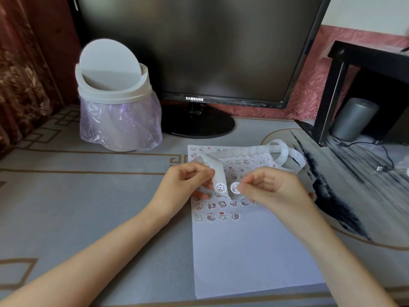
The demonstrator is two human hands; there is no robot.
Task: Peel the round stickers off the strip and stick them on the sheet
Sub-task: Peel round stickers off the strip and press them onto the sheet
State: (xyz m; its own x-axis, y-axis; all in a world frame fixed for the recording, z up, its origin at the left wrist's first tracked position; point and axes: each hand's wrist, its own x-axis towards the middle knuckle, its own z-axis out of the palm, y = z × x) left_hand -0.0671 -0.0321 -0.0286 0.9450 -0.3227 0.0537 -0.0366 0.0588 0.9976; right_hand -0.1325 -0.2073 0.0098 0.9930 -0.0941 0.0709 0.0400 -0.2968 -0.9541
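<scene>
Your left grip (186,185) pinches the sticker strip (215,168) over the sheet (254,251) while your right grip (272,187) pinches one round sticker (234,187) just beside it, the sheet's upper half already filled with rows, its lower half and much strip left.

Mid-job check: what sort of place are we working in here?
Probably a home desk: a Samsung monitor stands at the back, a small swing-lid bin with a plastic liner sits beside it, and a floral curtain hangs at the left.
</scene>
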